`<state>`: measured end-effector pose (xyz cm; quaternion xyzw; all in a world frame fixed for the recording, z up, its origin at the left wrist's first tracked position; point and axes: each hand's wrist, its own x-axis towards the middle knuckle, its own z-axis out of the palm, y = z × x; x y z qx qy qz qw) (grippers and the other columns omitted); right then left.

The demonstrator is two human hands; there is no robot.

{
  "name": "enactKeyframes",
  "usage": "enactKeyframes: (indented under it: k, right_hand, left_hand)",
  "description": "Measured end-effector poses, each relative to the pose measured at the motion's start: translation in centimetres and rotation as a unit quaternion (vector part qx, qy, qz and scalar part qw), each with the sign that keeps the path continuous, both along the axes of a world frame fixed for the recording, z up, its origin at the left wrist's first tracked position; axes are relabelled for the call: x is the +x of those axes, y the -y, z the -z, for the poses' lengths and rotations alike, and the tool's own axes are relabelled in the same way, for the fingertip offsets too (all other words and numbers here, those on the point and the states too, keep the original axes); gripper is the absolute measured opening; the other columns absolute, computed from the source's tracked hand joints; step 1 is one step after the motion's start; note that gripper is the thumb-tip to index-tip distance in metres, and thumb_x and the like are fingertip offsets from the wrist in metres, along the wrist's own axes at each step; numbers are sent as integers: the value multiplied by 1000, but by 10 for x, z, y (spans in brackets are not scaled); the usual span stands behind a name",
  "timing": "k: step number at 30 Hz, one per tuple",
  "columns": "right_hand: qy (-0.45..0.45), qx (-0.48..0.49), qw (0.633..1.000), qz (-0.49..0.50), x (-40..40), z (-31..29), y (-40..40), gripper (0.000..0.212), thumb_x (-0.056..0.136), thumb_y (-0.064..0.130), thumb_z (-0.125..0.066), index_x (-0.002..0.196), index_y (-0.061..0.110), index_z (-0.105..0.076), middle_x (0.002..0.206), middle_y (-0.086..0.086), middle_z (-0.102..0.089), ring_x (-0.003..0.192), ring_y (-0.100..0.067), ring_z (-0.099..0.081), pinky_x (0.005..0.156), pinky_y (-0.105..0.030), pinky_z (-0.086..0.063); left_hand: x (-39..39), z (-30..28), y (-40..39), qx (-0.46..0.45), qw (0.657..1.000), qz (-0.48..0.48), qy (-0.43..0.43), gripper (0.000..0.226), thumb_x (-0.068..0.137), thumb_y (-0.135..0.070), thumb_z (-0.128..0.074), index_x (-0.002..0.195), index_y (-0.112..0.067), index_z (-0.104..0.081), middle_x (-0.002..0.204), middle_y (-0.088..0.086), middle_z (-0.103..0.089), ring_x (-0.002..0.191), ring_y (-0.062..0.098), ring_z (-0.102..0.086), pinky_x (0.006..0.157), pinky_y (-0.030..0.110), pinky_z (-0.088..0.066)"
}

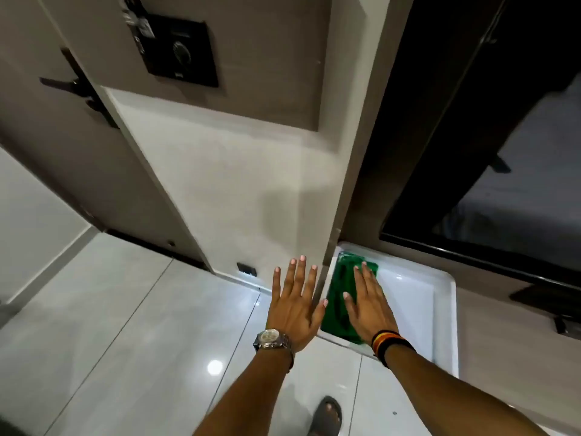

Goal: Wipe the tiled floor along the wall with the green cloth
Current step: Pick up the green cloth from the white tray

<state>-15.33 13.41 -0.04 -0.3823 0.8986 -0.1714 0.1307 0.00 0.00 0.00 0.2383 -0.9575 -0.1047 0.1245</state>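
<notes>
The green cloth (337,298) lies flat on a white glossy floor strip (418,297), right against the corner edge of the pale wall (235,199). My right hand (369,306), with dark bands on its wrist, presses palm-down on the cloth with its fingers stretched forward. My left hand (294,306), wearing a metal watch, holds nothing. Its fingers are spread and it sits just left of the cloth, by the wall's corner, over the grey tiled floor (125,325).
A door with a dark lever handle (78,86) stands at the left. A black switch panel (180,51) is on the wall, and a small dark fitting (246,268) sits at its base. Dark panels (503,184) border the right. My sandalled foot (327,415) is below.
</notes>
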Motion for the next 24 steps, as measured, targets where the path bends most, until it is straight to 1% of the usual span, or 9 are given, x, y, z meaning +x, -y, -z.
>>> enactKeyframes:
  k: [3, 6, 9, 12, 15, 17, 19, 22, 24]
  right_hand:
    - [9, 96, 995, -9, -14, 20, 4, 95, 100, 63, -41, 163, 12, 9, 171, -10, 18, 159, -29, 15, 130, -45, 0]
    - [41, 144, 989, -13, -14, 34, 14, 116, 89, 78, -44, 161, 8, 15, 169, -15, 25, 157, -32, 22, 126, -49, 10]
    - [48, 130, 990, 16, -8, 37, 24, 116, 88, 67, -55, 162, 5, 11, 169, -19, 20, 157, -37, 18, 125, -53, 11]
    - [64, 66, 994, 59, -5, 39, 23, 92, 94, 36, -59, 163, 4, -6, 172, -18, 4, 159, -36, 7, 130, -53, 0]
    - [127, -38, 986, 104, -6, 45, 13, 76, 97, 12, -56, 163, 13, -18, 173, -8, -7, 160, -32, -4, 130, -50, -14]
    - [179, -104, 968, 138, -11, 39, 12, 74, 97, 6, -55, 162, 22, -23, 172, -4, -17, 156, -35, -24, 125, -51, -28]
    - [209, -143, 953, 167, -14, 29, 14, 71, 99, 5, -55, 161, 27, -27, 167, -9, -32, 146, -39, -42, 120, -51, -37]
    - [239, -199, 925, 217, -8, 1, 14, 69, 101, 6, -54, 160, 30, -29, 154, -16, -49, 132, -39, -54, 113, -52, -46]
    - [234, -252, 908, 238, 6, -23, 9, 68, 101, 4, -53, 160, 31, -32, 150, -13, -53, 128, -34, -57, 110, -44, -48]
  left_hand:
    - [-10, 9, -12, 20, 999, -19, 21, 75, 108, -54, -30, 173, -18, -21, 181, 15, -15, 167, 36, -14, 132, 55, 0]
    - [-10, 17, -21, 38, 997, -33, 53, 75, 108, -55, -27, 173, -18, -23, 181, 14, -13, 167, 35, -11, 132, 56, -1]
    - [-1, 22, -16, 29, 996, -50, 66, 74, 110, -60, -22, 173, -20, -22, 181, 13, -15, 167, 33, -11, 132, 52, 0]
    - [9, 25, -11, 24, 994, -60, 87, 77, 111, -64, -14, 173, -20, -20, 183, 10, -8, 168, 32, -9, 132, 52, 1]
    - [11, 23, -2, 14, 995, -54, 79, 77, 111, -65, -15, 174, -22, -17, 183, 7, -4, 169, 27, -1, 132, 55, -3]
    - [5, 16, 9, 6, 997, -52, 64, 76, 111, -65, -15, 174, -22, -18, 183, 7, -6, 169, 25, -1, 131, 56, -5]
    - [1, 10, 19, -15, 997, -41, 64, 76, 111, -64, -17, 174, -21, -19, 183, 6, -6, 169, 26, -2, 134, 54, 1]
    - [1, 6, 35, -36, 997, -32, 65, 76, 110, -63, -17, 173, -20, -23, 183, 9, -10, 168, 27, -3, 135, 49, 12]
    - [4, 4, 46, -32, 997, -33, 56, 76, 111, -62, -16, 173, -19, -21, 182, 10, -11, 168, 29, -4, 135, 51, 6]
